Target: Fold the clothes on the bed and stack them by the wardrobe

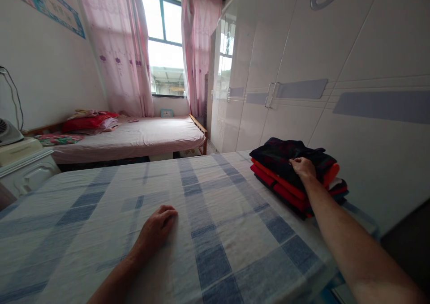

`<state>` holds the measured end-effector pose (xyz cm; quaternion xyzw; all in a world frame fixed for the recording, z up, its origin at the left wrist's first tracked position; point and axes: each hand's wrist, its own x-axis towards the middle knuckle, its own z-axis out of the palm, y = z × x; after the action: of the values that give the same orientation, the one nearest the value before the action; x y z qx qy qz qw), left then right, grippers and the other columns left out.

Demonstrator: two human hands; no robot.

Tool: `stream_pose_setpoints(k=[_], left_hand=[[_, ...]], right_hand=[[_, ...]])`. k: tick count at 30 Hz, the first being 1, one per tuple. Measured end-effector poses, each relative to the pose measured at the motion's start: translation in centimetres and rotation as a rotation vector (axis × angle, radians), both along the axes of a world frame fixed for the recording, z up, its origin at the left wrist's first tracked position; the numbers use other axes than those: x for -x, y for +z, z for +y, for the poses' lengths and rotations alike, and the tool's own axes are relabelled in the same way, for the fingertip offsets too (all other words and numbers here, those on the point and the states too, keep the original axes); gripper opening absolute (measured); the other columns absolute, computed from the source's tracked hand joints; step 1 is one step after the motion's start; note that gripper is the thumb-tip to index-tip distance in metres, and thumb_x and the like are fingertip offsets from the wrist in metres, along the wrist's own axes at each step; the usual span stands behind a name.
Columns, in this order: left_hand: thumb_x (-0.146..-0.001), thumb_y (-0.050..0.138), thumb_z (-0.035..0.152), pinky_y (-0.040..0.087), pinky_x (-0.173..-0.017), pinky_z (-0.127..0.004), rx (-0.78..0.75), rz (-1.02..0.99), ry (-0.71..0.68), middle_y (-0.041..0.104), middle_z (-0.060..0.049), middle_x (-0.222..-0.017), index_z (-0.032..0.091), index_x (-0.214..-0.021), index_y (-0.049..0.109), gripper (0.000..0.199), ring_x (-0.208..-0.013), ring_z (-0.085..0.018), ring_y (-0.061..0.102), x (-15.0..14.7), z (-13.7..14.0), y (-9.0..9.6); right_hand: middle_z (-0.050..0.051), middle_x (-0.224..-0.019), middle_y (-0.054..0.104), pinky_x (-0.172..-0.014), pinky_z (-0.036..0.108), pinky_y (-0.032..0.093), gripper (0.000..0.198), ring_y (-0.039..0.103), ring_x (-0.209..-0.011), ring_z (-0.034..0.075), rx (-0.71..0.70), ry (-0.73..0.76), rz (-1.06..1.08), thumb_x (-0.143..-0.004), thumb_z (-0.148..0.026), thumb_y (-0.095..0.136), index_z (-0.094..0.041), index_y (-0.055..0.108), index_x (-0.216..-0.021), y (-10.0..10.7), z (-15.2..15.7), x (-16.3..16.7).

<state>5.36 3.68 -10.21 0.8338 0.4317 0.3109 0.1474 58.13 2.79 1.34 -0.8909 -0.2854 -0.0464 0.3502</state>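
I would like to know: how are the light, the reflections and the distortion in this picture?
Head view: the window is washed out to near white, and its reflection glares on the glossy wardrobe doors; head view: the dark top garment at the right hand loses detail in dimness; head view: wide-angle stretching shows toward the edges, seemingly enlarging the right forearm.

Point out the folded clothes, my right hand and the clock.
Folded clothes [284, 181], head view: stack's front edge.
Right hand [304, 166], head view: back of hand.
Clock [166, 113], head view: middle of dial.

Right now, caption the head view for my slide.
Right hand at the folded clothes, left hand over the checked bedsheet.
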Motion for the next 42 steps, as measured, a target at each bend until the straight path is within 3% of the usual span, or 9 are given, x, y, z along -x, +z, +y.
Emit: stream_pose_setpoints(k=[12, 16, 19, 23, 27, 30, 35, 39, 42], left_hand=[[-0.083, 0.040, 0.027, 0.048, -0.085, -0.033, 0.025, 0.008, -0.009, 0.063, -0.009, -0.103, 0.018, -0.088, 0.067, 0.028, -0.092, -0.020, 0.063, -0.1, -0.2, 0.3], [-0.082, 0.043, 0.027, 0.049, -0.084, -0.034, 0.033, -0.031, 0.002, 0.064, -0.008, -0.101, 0.019, -0.087, 0.067, 0.026, -0.091, -0.020, 0.063, -0.2, -0.2, 0.3], [-0.083, 0.044, 0.028, 0.050, -0.082, -0.034, 0.034, -0.086, 0.022, 0.065, -0.007, -0.100, 0.019, -0.088, 0.067, 0.025, -0.087, -0.020, 0.063, -0.4, -0.1, 0.1], [-0.089, 0.039, 0.033, 0.052, -0.070, -0.029, 0.026, -0.166, 0.032, 0.062, -0.007, -0.106, 0.020, -0.105, 0.061, 0.030, -0.077, -0.014, 0.063, -0.8, -1.1, 0.6], [-0.084, 0.053, 0.037, 0.053, -0.067, -0.030, -0.023, -0.368, 0.006, 0.062, -0.007, -0.106, 0.020, -0.126, 0.045, 0.046, -0.078, -0.016, 0.063, -1.4, -3.1, 2.0], [-0.081, 0.054, 0.039, 0.053, -0.073, -0.036, -0.069, -0.484, 0.193, 0.064, -0.009, -0.102, 0.016, -0.119, 0.047, 0.046, -0.083, -0.021, 0.063, -1.5, -3.7, 2.9], [-0.081, 0.052, 0.041, 0.050, -0.076, -0.036, 0.057, -0.629, 0.382, 0.067, -0.007, -0.095, 0.015, -0.109, 0.056, 0.039, -0.087, -0.024, 0.062, -1.2, -3.1, 3.1], [-0.082, 0.049, 0.051, 0.050, -0.062, -0.031, 0.161, -0.660, 0.369, 0.067, -0.006, -0.073, 0.013, -0.084, 0.064, 0.041, -0.072, -0.022, 0.063, -1.4, -2.8, 3.0], [-0.087, 0.037, 0.053, 0.047, -0.051, -0.027, 0.159, -0.679, 0.377, 0.060, -0.003, -0.057, 0.013, -0.075, 0.063, 0.049, -0.059, -0.018, 0.059, -0.9, -2.4, 5.3]], right_hand=[[0.018, -0.096, 0.065, -0.080, 0.043, 0.044, 0.026, 0.061, -0.094, 0.031, -0.171, -0.071, 0.011, -0.080, -0.028, 0.047, -0.014, 0.064, -0.094, -0.8, -0.9, 1.5], [0.016, -0.094, 0.063, -0.079, 0.040, 0.043, 0.023, 0.059, -0.090, 0.027, -0.295, 0.000, -0.033, -0.081, -0.026, 0.043, -0.015, 0.057, -0.094, 0.2, -1.6, 4.6], [0.007, -0.086, 0.063, -0.074, 0.031, 0.043, 0.019, 0.058, -0.081, 0.021, -0.371, 0.206, -0.078, -0.084, -0.035, 0.043, -0.019, 0.053, -0.090, 0.8, -1.1, 10.9], [-0.002, -0.065, 0.053, -0.059, 0.027, 0.039, 0.016, 0.050, -0.061, 0.015, -0.469, 0.856, 0.123, -0.083, -0.038, 0.046, -0.022, 0.048, -0.081, 0.6, -0.1, 23.7], [-0.004, -0.064, 0.050, -0.058, 0.026, 0.040, 0.012, 0.050, -0.059, 0.013, -0.527, 1.163, 0.404, -0.084, -0.034, 0.047, -0.023, 0.046, -0.078, 0.2, -0.5, 35.3], [-0.004, -0.062, 0.052, -0.056, 0.026, 0.043, 0.009, 0.053, -0.056, 0.013, -0.414, 1.356, 0.596, -0.083, -0.030, 0.049, -0.024, 0.046, -0.078, -0.4, -1.6, 39.9], [0.000, -0.074, 0.064, -0.059, 0.027, 0.047, 0.009, 0.062, -0.068, 0.015, -0.359, 1.428, 0.609, -0.083, -0.030, 0.050, -0.021, 0.050, -0.082, -1.4, -1.5, 37.5], [0.002, -0.078, 0.067, -0.067, 0.030, 0.049, 0.018, 0.063, -0.071, 0.016, -0.488, 1.100, 0.348, -0.083, -0.037, 0.050, -0.021, 0.054, -0.089, -2.1, 0.2, 28.8], [0.006, -0.083, 0.068, -0.066, 0.029, 0.049, 0.019, 0.064, -0.072, 0.017, -0.476, 0.830, 0.293, -0.080, -0.035, 0.049, -0.019, 0.054, -0.090, -4.6, 1.3, 21.7]])
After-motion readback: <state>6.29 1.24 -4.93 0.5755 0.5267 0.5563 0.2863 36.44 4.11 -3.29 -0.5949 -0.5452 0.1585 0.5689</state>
